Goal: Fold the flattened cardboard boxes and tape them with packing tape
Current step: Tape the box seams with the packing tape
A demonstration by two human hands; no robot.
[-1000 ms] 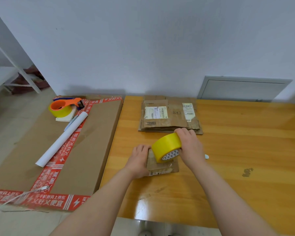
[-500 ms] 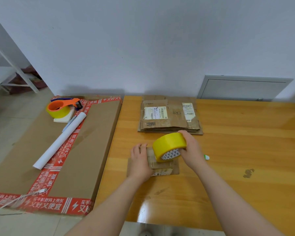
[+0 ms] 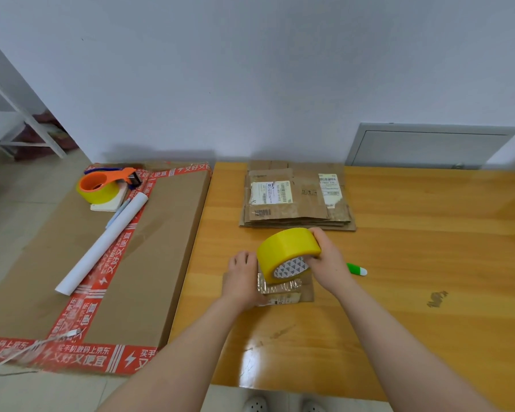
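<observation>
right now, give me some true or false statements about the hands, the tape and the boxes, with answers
1. The right hand holds the yellow tape roll. True.
2. The left hand rests on the stack of flattened boxes. False: it rests on the small cardboard box nearer the person. The stack lies farther back, untouched.
3. The orange tape dispenser lies on the wooden table. False: it sits on the large cardboard box left of the table.
4. A green and white pen lies on the table just right of the right hand. True.
</observation>
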